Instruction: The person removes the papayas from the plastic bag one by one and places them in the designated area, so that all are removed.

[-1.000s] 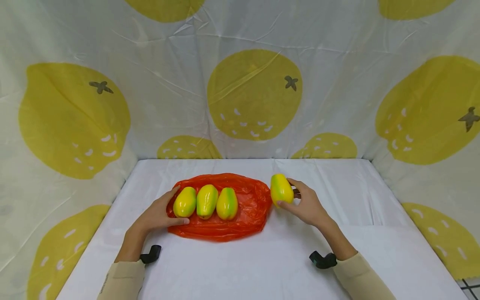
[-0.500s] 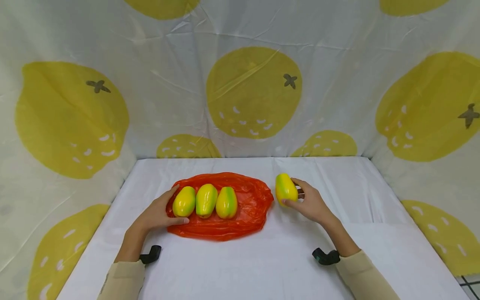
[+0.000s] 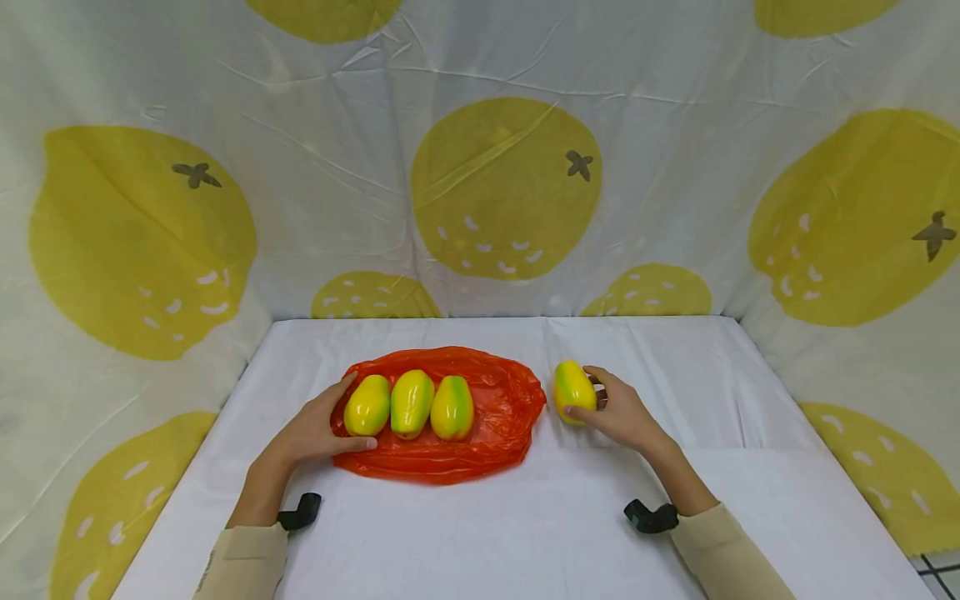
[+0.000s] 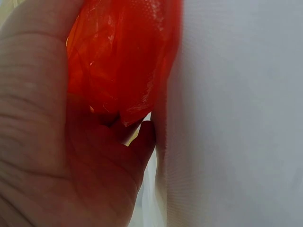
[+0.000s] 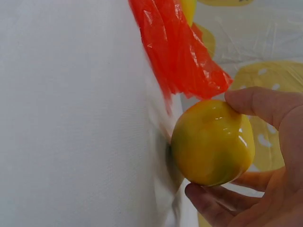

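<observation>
A red plastic bag (image 3: 498, 417) lies spread on the table. In a row on it, toward its left side, rest a left papaya (image 3: 368, 406), a middle papaya (image 3: 412, 404) and a right papaya (image 3: 452, 408), yellow with green, glossy. My left hand (image 3: 312, 423) grips the bag's left end, its thumb along the front and its fingers behind; in the left wrist view the red plastic (image 4: 128, 52) fills the space between them. Just right of the bag, my right hand (image 3: 621, 408) holds another papaya (image 3: 573, 392) between thumb and fingers. The right wrist view shows that papaya (image 5: 213, 142) right at the white cloth.
White cloth (image 3: 465, 533) covers the table. Behind and at both sides stands a pale curtain (image 3: 675, 200) printed with big yellow lemons. Black wrist cameras sit by the left sleeve (image 3: 243, 558) and the right sleeve (image 3: 727, 550).
My right hand has moved the papaya rightward, away from the bag's right edge, and then lowered it toward the table. The left hand and the row of papayas have stayed in place.
</observation>
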`<state>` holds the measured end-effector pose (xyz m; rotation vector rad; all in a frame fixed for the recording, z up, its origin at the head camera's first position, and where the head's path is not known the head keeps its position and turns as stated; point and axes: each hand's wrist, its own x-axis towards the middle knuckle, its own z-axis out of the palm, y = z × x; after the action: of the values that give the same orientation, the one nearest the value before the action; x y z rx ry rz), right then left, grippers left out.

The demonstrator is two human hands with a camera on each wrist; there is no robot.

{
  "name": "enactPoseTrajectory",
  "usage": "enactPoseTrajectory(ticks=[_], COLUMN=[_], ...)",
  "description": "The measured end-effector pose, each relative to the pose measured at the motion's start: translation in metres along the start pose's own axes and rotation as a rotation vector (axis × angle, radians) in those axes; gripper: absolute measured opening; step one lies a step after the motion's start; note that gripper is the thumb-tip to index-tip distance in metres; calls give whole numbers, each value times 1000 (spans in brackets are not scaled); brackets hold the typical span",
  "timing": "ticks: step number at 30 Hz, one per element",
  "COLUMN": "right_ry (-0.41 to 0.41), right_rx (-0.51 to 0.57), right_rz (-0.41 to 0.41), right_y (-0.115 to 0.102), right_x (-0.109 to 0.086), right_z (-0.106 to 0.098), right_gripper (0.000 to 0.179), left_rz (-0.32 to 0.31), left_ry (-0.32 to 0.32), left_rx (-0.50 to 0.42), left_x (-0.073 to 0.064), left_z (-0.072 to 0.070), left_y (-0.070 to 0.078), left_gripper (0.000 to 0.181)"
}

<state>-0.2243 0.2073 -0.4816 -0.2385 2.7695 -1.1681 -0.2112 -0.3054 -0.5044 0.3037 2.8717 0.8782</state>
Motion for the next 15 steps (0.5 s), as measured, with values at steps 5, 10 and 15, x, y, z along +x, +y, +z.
enactPoseTrajectory(ticks=[5,10,15], right_ry=[-11,-13,-24], right_rx=[-2,-10,4], right_rz=[16,13,4], right_y=[2,3,3], right_x=[0,0,0], right_z=[0,0,2], right_gripper=[85,85,86], left_rz=[4,8,13], left_ry=[1,1,-1], left_rx=[-4,-11,-17], left_x=[0,-1,-2], left_z=[0,-1,0], left_y=[0,1,0], left_gripper=[124,125,126])
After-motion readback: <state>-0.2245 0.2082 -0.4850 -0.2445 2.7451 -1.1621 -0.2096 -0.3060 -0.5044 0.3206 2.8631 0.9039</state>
